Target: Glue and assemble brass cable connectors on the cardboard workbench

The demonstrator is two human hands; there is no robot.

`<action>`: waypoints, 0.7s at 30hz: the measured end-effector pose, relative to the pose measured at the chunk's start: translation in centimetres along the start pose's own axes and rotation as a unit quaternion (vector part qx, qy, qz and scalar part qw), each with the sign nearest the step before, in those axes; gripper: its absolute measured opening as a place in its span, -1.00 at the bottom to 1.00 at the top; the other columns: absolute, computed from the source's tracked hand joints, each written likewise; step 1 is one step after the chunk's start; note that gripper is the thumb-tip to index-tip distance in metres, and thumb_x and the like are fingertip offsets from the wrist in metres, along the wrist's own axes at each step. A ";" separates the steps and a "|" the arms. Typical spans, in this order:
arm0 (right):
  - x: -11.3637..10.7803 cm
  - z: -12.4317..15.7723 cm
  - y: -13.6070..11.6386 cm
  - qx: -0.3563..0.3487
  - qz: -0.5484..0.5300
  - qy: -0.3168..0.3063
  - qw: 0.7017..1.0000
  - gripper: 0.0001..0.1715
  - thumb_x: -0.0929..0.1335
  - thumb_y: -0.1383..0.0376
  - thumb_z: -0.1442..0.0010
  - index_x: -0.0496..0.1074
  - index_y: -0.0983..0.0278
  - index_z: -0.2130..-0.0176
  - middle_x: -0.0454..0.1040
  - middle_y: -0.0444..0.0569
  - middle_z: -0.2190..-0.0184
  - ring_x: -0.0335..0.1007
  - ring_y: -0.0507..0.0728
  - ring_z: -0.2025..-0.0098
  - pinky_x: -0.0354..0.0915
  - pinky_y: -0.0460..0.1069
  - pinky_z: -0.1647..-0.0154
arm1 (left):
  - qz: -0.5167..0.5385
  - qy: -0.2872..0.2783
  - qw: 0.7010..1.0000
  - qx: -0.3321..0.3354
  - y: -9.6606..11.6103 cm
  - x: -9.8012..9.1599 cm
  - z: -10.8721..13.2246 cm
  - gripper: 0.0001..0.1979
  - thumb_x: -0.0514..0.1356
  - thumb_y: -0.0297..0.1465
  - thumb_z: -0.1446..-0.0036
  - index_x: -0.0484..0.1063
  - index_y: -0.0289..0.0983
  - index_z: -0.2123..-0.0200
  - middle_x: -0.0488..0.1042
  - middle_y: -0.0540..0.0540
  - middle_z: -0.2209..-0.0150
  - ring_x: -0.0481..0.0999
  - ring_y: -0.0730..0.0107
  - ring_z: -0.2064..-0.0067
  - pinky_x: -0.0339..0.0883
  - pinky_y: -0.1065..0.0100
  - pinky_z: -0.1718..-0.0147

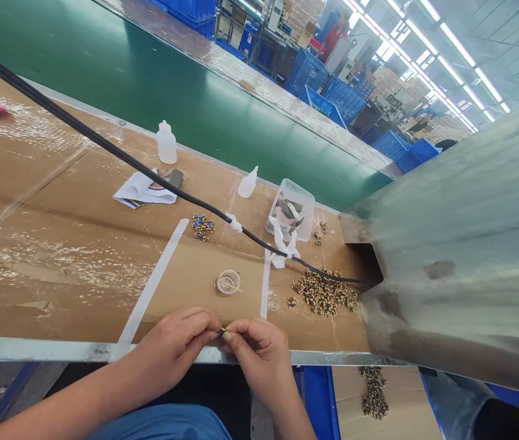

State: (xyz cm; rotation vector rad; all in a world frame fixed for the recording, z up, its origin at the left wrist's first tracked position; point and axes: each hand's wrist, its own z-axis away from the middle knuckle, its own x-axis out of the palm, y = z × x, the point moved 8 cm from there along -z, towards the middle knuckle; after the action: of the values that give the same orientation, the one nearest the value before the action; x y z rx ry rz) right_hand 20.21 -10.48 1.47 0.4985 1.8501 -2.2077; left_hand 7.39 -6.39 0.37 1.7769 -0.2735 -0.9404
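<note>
My left hand [172, 345] and my right hand [259, 360] meet at the bench's front edge, their fingertips pinching a small dark component with a gold end [223, 332]. Its exact kind is too small to tell. Just beyond my hands stands a small clear round lid [228, 282] holding a thin pale item. To the right of my right hand lies a heap of small striped ring-shaped coils [324, 294] on brown cardboard [204, 275]. A smaller cluster of blue-and-gold parts [203, 227] sits further back.
A black cable [149, 169] crosses the bench into a large grey metal hood [452, 244] on the right. A clear plastic box [290, 211], white bottles [166, 143], and a ribbon cable [144, 194] stand behind. Beyond lie a green conveyor belt [126, 79], blue crates [344, 98], and a co-worker [335, 36].
</note>
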 end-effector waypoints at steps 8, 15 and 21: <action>0.0 -0.1 -0.1 0.000 0.006 -0.004 1.000 -0.83 0.37 0.35 -0.17 0.56 0.23 0.42 0.49 -0.15 0.55 0.37 0.03 0.46 0.21 -0.12 0.42 | 0.004 -0.003 1.000 -0.003 -0.3 0.2 0.0 -0.81 -0.02 -0.46 -0.33 0.35 -0.22 0.29 0.43 0.05 0.33 0.42 0.51 0.27 0.23 0.53 0.24; 0.0 -0.2 -0.1 -0.005 0.008 -0.004 1.000 -0.82 0.37 0.38 -0.17 0.56 0.23 0.42 0.50 -0.16 0.54 0.37 0.02 0.44 0.22 -0.12 0.41 | 0.005 -0.006 1.000 -0.002 -0.4 0.2 0.2 -0.81 -0.02 -0.46 -0.33 0.36 -0.22 0.27 0.43 0.06 0.33 0.42 0.52 0.27 0.24 0.53 0.24; 0.0 -0.1 -0.1 -0.003 0.008 -0.008 1.000 -0.84 0.37 0.38 -0.17 0.55 0.23 0.42 0.50 -0.17 0.54 0.37 0.02 0.45 0.21 -0.13 0.41 | 0.004 -0.006 1.000 -0.008 -0.4 0.1 0.2 -0.81 -0.01 -0.45 -0.33 0.37 -0.22 0.28 0.45 0.04 0.33 0.44 0.50 0.26 0.26 0.53 0.24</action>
State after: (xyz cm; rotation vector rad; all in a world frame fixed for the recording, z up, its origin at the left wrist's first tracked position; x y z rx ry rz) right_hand 20.21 -10.39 1.58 0.4924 1.8385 -2.1887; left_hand 7.27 -6.45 -0.05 1.7547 -0.2807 -0.9451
